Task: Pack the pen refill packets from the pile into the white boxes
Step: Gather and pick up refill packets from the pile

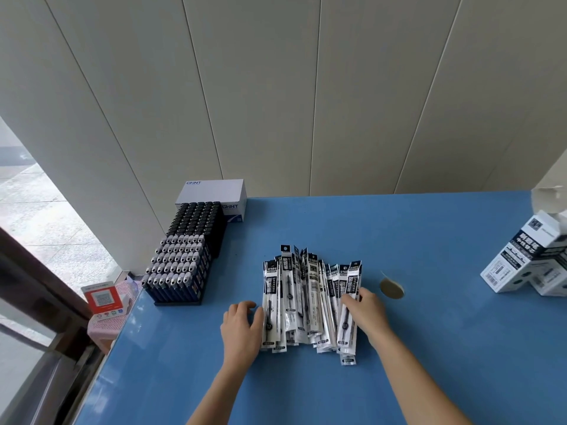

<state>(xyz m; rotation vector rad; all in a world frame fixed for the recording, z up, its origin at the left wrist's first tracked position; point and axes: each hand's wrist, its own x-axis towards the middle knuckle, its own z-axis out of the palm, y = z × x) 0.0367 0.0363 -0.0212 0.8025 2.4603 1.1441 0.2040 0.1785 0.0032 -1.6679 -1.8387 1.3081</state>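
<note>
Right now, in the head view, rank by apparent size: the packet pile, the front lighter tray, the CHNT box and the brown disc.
1. packet pile
2. front lighter tray
3. CHNT box, farther back and partly hidden, so its rank against the tray is unsure
4. brown disc, clearly smallest

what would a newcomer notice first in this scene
The eye lands on the pile of black-and-white plastic pen refill packets in the middle of the blue table, with the left hand against its left side and the right hand on its right side. Next come the printed white cardboard boxes at the table's right edge and the dark racks of small capped items at its left.
</note>
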